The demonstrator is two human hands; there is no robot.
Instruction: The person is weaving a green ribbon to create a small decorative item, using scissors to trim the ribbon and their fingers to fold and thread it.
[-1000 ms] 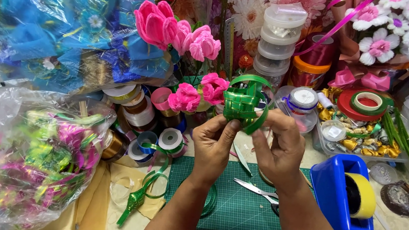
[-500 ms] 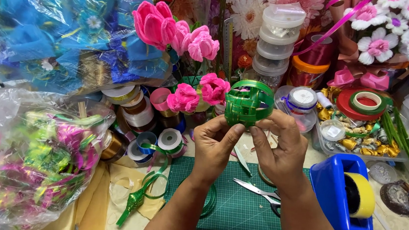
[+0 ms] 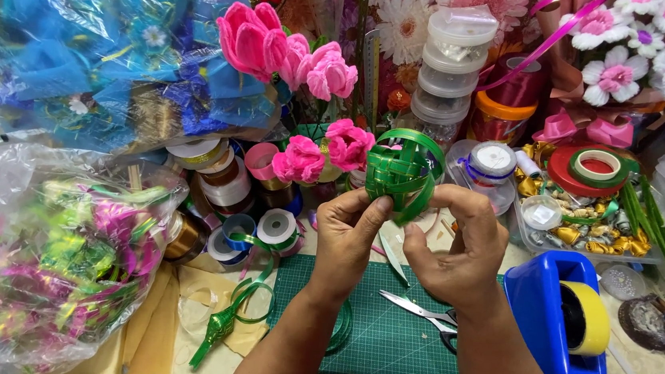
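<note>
A woven ball of shiny green ribbon (image 3: 403,171) is held up above the green cutting mat (image 3: 382,352). My left hand (image 3: 346,236) pinches its lower left side with thumb and fingers. My right hand (image 3: 459,246) grips its lower right side, fingers curled around a loose green loop. Both forearms come up from the bottom of the view. Scissors (image 3: 422,309) lie on the mat under my right hand.
A blue tape dispenser (image 3: 568,336) with a yellow roll stands at the right. Ribbon spools (image 3: 228,194), pink ribbon flowers (image 3: 310,73), stacked round plastic tubs (image 3: 456,61) and bags of ribbon craft (image 3: 61,259) crowd the back and left. A green ribbon piece (image 3: 224,322) lies left of the mat.
The green ribbon piece has been turned and tightened between my hands into a rounder woven ball. My hands stayed in about the same place.
</note>
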